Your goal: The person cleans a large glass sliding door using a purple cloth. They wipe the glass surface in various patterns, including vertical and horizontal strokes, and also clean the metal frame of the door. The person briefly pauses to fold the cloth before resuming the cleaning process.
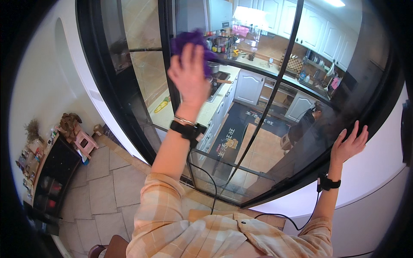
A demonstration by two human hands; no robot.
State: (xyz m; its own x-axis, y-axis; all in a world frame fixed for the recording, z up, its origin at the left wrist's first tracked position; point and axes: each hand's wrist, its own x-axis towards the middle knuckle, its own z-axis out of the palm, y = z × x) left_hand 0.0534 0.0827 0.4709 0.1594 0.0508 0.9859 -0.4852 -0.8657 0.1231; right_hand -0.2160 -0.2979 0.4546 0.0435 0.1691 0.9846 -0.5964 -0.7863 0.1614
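My left hand (190,74) is raised at upper left centre, its fingers over a bunched purple cloth (206,54) held at the glass of a black-framed door. Both the hand and the cloth are slightly blurred. The glass door panels (251,129) rise in front of me, with black bars crossing them. At the right, my right hand (350,145) has its fingers spread at the black door frame (377,122) and holds nothing; whether it touches the frame I cannot tell. Each wrist wears a black band with a cable.
Behind the glass lie a kitchen counter (161,119), a hob with pans, white cabinets (248,87) and dark floor mats (226,138). At left stand a pink plastic stool (85,143) and a black cabinet (58,164) with small items on top. A brown chair (117,246) is at lower left.
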